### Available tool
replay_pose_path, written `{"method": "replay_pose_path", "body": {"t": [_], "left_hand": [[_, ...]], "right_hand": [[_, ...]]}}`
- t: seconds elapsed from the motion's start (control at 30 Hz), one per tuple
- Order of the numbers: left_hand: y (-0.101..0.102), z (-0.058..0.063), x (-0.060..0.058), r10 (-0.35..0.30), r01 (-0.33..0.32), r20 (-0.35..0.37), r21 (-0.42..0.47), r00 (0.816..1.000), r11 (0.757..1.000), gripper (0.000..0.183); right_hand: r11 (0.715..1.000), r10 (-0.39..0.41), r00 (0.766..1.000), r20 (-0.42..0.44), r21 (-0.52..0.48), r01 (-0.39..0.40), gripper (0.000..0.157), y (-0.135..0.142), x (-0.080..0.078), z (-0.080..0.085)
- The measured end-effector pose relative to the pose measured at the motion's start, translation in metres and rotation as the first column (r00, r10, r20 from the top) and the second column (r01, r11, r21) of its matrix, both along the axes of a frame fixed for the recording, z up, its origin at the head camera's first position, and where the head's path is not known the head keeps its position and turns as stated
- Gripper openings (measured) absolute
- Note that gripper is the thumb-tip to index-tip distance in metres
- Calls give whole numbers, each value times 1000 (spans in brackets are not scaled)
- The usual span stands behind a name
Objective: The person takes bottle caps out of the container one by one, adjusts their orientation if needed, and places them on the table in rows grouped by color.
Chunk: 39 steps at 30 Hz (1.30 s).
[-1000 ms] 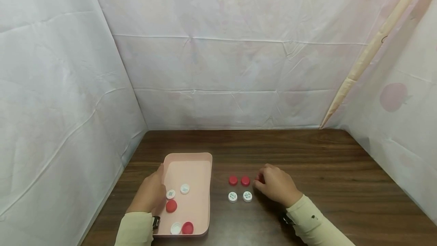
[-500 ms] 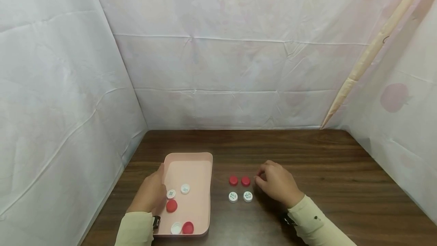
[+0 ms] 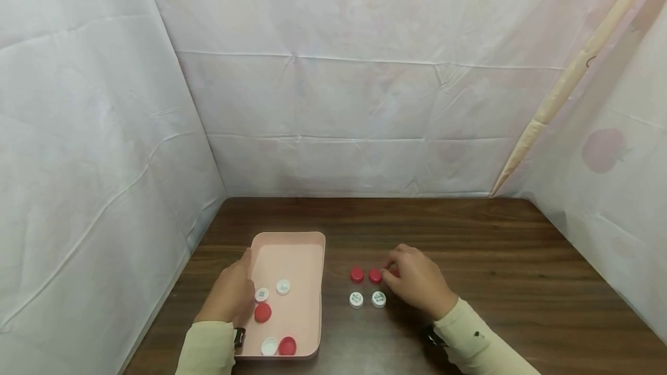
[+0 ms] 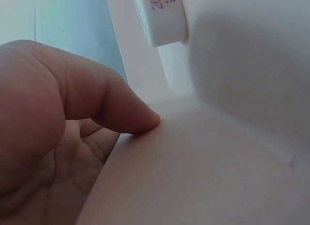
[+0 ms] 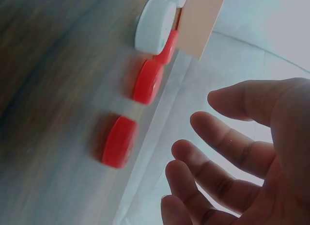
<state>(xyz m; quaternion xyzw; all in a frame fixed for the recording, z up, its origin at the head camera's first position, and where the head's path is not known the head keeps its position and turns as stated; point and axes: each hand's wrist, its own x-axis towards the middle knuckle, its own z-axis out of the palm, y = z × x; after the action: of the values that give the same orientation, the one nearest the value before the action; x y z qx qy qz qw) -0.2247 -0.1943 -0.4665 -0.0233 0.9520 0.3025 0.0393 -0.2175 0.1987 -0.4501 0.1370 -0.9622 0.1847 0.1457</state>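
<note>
At the left wall of a pink tray [image 3: 299, 240], my left hand [image 3: 229, 291] grips the edge; the left wrist view shows the thumb [image 4: 131, 113] against the tray's surface and other fingers behind it. My right hand [image 3: 417, 279] hovers beside a red bottle cap [image 3: 375, 276], fingers loosely bent and holding nothing. Left of that lies another red cap [image 3: 356, 275]. In front are two white printed caps, one left [image 3: 356, 300] and one right [image 3: 378, 299]. The right wrist view shows three red caps, the nearest red cap [image 5: 119, 141] apart from the fingers.
Inside the tray lie several caps, among them a red cap [image 3: 263, 312], an upturned white cap [image 3: 270, 346] and an upturned red cap [image 3: 287, 346]. The dark wooden table [image 3: 495, 247] is walled by pale cloth [image 3: 339, 103] at the back and sides.
My right hand drew back slightly, then shifted left toward the red caps. My left hand stays on the tray's edge, and the caps keep their places.
</note>
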Motion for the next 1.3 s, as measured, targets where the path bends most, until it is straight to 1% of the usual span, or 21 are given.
{"method": "replay_pose_path", "body": {"t": [0.2, 0.37, 0.47, 0.7, 0.83, 0.97, 1.3], "left_hand": [[1, 1, 0, -6, 6, 4, -16, 1000, 1000, 74], [1, 2, 0, -9, 9, 2, -20, 1000, 1000, 74], [1, 2, -1, -12, 12, -1, -26, 1000, 1000, 74], [2, 3, 1, -5, 5, 6, -15, 1000, 1000, 74], [2, 3, 1, -4, 5, 7, -18, 1000, 1000, 74], [1, 3, 1, -7, 7, 7, -17, 1000, 1000, 74], [1, 5, 1, -14, 14, 0, -17, 1000, 1000, 73]], "right_hand": [[999, 47, 999, -20, -5, -48, 9, -12, 0, 3], [996, 90, 995, -32, 16, -90, 4, -24, 2, 9], [994, 110, 993, -34, 34, -109, 6, -30, 3, 11], [984, 177, 979, -97, 38, -174, 6, -41, 3, 11], [981, 195, 977, -87, 22, -193, 3, -46, 2, 10], [978, 207, 975, -78, 25, -206, 2, -51, 2, 10], [962, 271, 958, -92, 55, -267, 9, -64, 6, 8]]}}
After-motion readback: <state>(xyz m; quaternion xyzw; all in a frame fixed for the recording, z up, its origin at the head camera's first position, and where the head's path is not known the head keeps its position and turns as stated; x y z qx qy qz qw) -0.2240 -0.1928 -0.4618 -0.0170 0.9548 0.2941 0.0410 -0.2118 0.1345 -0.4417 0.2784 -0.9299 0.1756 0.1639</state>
